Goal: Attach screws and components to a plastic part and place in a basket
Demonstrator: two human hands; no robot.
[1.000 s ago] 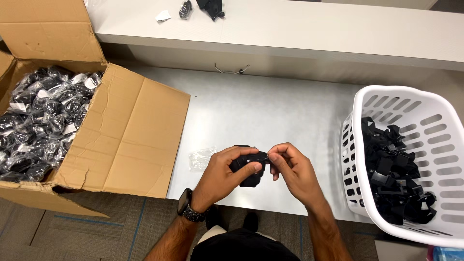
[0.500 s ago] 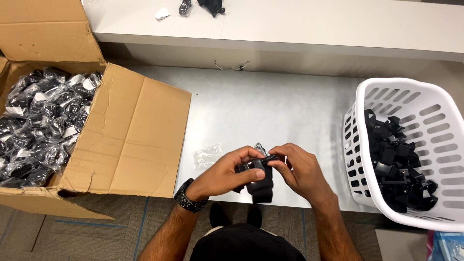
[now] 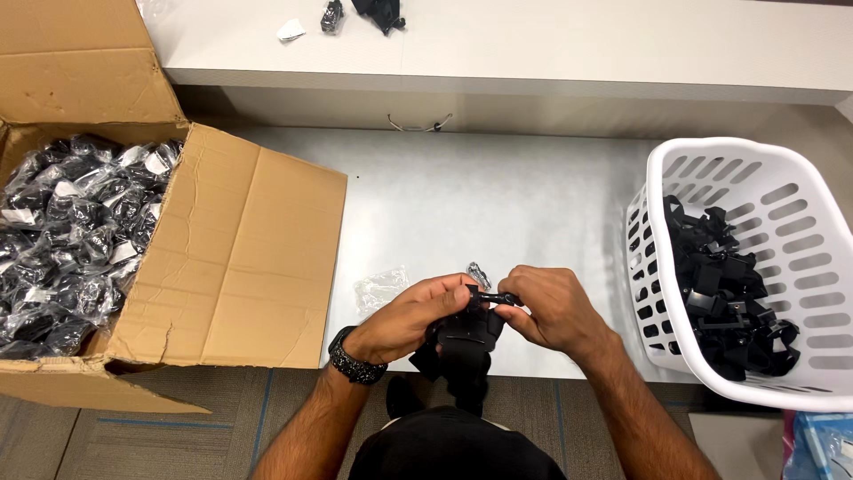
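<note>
Both my hands meet over the near edge of the pale grey bench (image 3: 498, 204), and I take that edge as the reference. My left hand (image 3: 409, 316) has its fingers (image 3: 444, 293) closed on the top of a black strap-and-buckle piece of plastic and webbing (image 3: 466, 342), which hangs just past the edge toward me. My right hand (image 3: 551, 311) pinches the same piece at its small black clip end, fingertips touching those of the left. On the bench, just beyond the edge, lie an empty clear plastic sleeve (image 3: 380, 289) and a smaller scrap of clear wrap (image 3: 480, 271). Left of the edge: an open brown cardboard box (image 3: 240, 258) full of bagged black pieces. Right of it: a white slotted plastic laundry basket (image 3: 657, 191) holding unbagged black pieces. Judgement: the step in hand is working the clip on the unwrapped piece; the next move would call for a steady pinch from both hands.
</note>
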